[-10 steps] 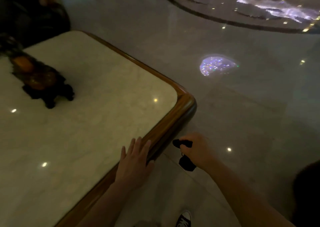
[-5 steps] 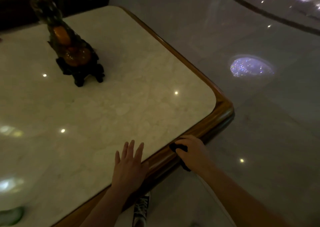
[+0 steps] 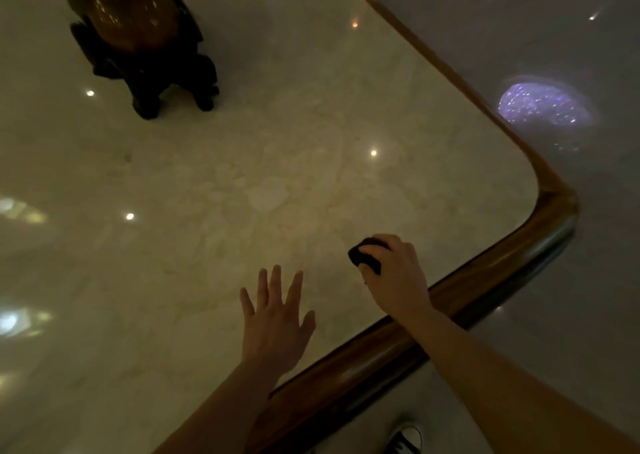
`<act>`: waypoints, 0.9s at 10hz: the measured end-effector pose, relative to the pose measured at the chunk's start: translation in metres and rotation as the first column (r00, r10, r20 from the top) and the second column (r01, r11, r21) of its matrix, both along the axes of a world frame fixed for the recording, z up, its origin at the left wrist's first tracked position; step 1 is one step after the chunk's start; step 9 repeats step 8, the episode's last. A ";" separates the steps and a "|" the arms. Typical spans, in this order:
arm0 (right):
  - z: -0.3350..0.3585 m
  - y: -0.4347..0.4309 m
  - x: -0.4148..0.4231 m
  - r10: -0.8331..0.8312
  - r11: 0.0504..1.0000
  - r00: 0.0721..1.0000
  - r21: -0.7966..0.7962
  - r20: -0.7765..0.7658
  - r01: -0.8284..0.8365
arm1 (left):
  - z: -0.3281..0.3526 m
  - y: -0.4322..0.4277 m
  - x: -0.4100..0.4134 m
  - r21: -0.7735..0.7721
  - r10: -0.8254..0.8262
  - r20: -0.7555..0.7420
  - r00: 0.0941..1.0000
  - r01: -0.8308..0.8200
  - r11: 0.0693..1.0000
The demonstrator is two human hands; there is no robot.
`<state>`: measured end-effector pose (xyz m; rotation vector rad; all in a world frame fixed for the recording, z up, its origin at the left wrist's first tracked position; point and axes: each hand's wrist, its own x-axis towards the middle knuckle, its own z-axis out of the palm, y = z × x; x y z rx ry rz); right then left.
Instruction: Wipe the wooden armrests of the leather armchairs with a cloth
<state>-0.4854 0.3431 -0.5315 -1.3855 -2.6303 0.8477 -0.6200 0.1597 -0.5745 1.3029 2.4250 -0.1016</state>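
Pale marble tabletop (image 3: 277,183) with rounded wooden rim: wide bare room beside hands | left hand (image 3: 275,325) spread flat | right hand (image 3: 394,277) clutching small dark cloth (image 3: 363,257) near rim corner | dark carved ornament (image 3: 142,37) cut off, blurred

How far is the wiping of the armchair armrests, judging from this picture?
Nothing looks done: no armchair or armrest is in view. In hand: the right hand grips a dark cloth over the marble tabletop, near its wooden edge, while the left hand lies open and flat there. The armrests themselves remain to be wiped.
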 end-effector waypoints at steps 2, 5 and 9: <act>-0.060 0.011 -0.012 0.166 0.979 0.986 0.125 -0.012 -0.164 | -0.059 0.013 -0.006 0.002 0.070 -0.026 0.997 -0.070 0.998; -0.083 0.011 0.004 0.234 0.961 0.959 0.111 0.160 -0.253 | -0.067 0.015 -0.007 -0.025 0.070 -0.019 0.997 -0.071 0.997; -0.011 0.018 0.000 0.175 0.980 0.982 0.105 -0.065 -0.167 | -0.012 0.028 -0.018 -0.059 0.032 -0.047 0.998 -0.035 0.998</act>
